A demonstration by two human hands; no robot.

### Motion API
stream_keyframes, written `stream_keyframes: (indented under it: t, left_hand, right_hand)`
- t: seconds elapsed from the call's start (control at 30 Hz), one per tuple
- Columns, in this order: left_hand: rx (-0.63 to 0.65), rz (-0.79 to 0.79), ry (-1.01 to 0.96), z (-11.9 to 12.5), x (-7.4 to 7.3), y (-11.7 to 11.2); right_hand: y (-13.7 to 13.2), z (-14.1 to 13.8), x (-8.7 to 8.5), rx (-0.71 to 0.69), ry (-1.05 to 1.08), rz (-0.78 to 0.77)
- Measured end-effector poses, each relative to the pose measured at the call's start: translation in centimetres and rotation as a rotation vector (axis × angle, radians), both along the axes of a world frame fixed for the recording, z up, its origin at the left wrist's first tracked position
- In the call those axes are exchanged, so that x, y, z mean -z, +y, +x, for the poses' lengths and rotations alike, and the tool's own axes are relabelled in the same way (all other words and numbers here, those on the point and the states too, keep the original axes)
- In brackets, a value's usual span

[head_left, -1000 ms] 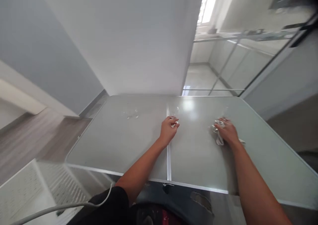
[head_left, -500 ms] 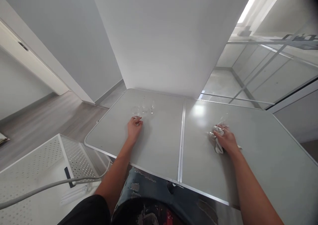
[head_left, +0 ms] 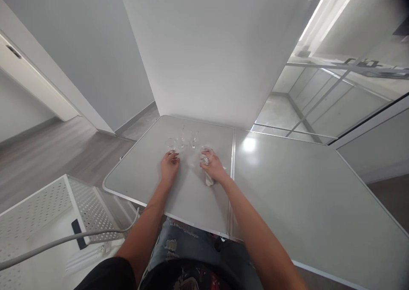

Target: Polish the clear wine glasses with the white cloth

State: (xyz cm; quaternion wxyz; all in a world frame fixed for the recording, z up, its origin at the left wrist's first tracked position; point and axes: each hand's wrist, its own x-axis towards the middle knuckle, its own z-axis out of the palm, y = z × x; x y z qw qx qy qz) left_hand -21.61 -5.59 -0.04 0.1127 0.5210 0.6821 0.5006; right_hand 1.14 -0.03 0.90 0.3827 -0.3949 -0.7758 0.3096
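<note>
My left hand (head_left: pixel 169 165) is closed at the lower part of a clear glass (head_left: pixel 171 143) on the left half of the table; its fingertips are partly hidden. Around another clear glass (head_left: pixel 206 150) my right hand (head_left: pixel 214 167) is wrapped, just left of the table's seam. A white cloth (head_left: pixel 209 180) hangs below that palm, pinched in the same hand. Two more clear glasses, a left one (head_left: pixel 183 141) and a right one (head_left: pixel 194 140), stand upright a little farther back, between the hands. Their outlines are faint against the grey top.
The grey folding table (head_left: pixel 287 187) has a metal rim and a centre seam. A white wall (head_left: pixel 198 55) rises at its far edge. A white perforated rack (head_left: pixel 38 209) with a grey cable (head_left: pixel 64 240) stands at lower left. Glass panels (head_left: pixel 306 106) are at right.
My right hand has moved left across the seam with its glass and the cloth, to beside the other glasses. My left hand stays by its glass. The view has shifted slightly.
</note>
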Motion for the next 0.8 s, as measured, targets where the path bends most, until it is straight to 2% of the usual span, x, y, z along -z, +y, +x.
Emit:
stream_keyframes:
  t: [0.1,0.27,0.5,0.8]
  left_hand:
    - [0.005,0.009,0.008,0.0,0.3,0.0]
    - [0.017,0.037,0.002,-0.2,0.4,-0.3]
    - [-0.020,0.036,-0.001,0.1,0.7,-0.8]
    - [-0.016,0.010,0.035,0.3,0.8,-1.0]
  right_hand:
    - [-0.2,-3.8,-0.2,-0.070,0.008,-0.046]
    - [-0.3,-6.7,0.4,-0.110,0.041,-0.105]
    - [0.0,-8.3,1.8,-0.156,0.130,-0.139]
    - [0.0,-8.7,1.8,-0.156,0.086,-0.115]
